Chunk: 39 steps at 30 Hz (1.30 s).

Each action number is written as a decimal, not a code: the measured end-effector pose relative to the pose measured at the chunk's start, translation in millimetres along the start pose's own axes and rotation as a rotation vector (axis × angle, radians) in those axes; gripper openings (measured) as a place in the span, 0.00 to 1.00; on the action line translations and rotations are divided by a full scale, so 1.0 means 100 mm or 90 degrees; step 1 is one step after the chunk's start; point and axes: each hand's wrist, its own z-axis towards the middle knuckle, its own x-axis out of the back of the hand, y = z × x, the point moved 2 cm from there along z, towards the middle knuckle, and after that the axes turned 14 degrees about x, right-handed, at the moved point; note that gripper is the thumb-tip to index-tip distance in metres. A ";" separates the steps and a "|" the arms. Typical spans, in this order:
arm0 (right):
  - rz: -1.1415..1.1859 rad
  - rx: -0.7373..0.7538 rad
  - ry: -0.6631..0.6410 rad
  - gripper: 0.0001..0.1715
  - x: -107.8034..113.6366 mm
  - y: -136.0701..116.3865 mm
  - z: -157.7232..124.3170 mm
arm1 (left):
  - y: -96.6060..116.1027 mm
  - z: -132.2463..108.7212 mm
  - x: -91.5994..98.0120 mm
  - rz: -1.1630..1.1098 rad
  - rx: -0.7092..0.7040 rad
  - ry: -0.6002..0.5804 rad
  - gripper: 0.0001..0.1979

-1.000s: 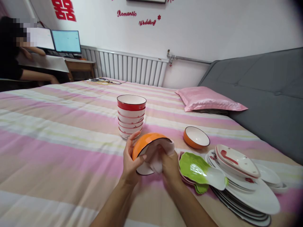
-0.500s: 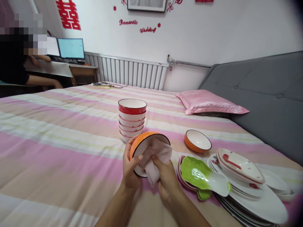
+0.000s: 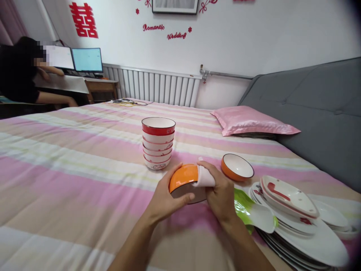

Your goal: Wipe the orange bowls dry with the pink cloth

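My left hand (image 3: 166, 195) grips an orange bowl (image 3: 182, 179) by its left side, thumb on the rim, with the bowl tipped mouth-down toward me. My right hand (image 3: 220, 192) presses a pale pink cloth (image 3: 205, 177) against the bowl's right outer wall, fingers wrapped over it. The bowl hangs just above the striped bedspread (image 3: 70, 165). A stack of red-and-white bowls (image 3: 158, 143) stands just beyond my hands. A second orange bowl (image 3: 237, 168) sits upright to the right.
At the right lie a green leaf-shaped dish (image 3: 248, 210) and a pile of white plates (image 3: 299, 218) with red-patterned dishes on top. A pink pillow (image 3: 251, 120) lies by the grey headboard (image 3: 316, 113). A person sits at a desk with monitors (image 3: 87, 60) far left.
The bowl has turned from facing me with the cloth inside to mouth-down. The cloth has moved from the inside to the outer right wall.
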 end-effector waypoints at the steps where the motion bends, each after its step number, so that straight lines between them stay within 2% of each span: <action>1: 0.011 0.039 -0.021 0.33 -0.01 -0.02 0.00 | 0.01 0.00 0.00 -0.003 0.001 -0.005 0.41; 5: 0.077 0.129 -0.060 0.32 -0.01 -0.08 0.03 | 0.07 -0.01 0.01 -0.010 -0.019 -0.024 0.33; 10: 0.124 0.096 -0.012 0.28 0.02 -0.10 0.05 | 0.02 0.00 -0.02 -0.056 -0.063 0.044 0.30; 15: 0.199 -0.007 0.027 0.29 -0.01 -0.07 0.06 | -0.11 0.01 -0.03 -0.151 -0.069 0.054 0.30; 18: 0.251 -0.070 0.060 0.26 -0.05 -0.06 0.05 | -0.16 0.01 -0.03 -0.201 -0.065 0.061 0.30; 22: 0.292 -0.139 0.105 0.21 -0.14 -0.05 0.02 | -0.15 0.00 -0.03 -0.264 -0.082 0.071 0.29; 26: 0.346 -0.222 0.140 0.21 -0.28 -0.02 -0.05 | -0.11 -0.01 -0.05 -0.326 -0.097 0.098 0.28; 30: 0.396 -0.337 0.143 0.18 -0.44 0.00 -0.14 | -0.12 -0.01 -0.04 -0.368 -0.102 0.134 0.26; 33: 0.448 -0.435 0.147 0.20 -0.51 -0.03 -0.19 | -0.16 -0.01 -0.02 -0.384 -0.095 0.170 0.25; 39: 0.521 -0.517 0.132 0.20 -0.60 -0.10 -0.22 | -0.23 0.01 -0.01 -0.432 -0.061 0.228 0.23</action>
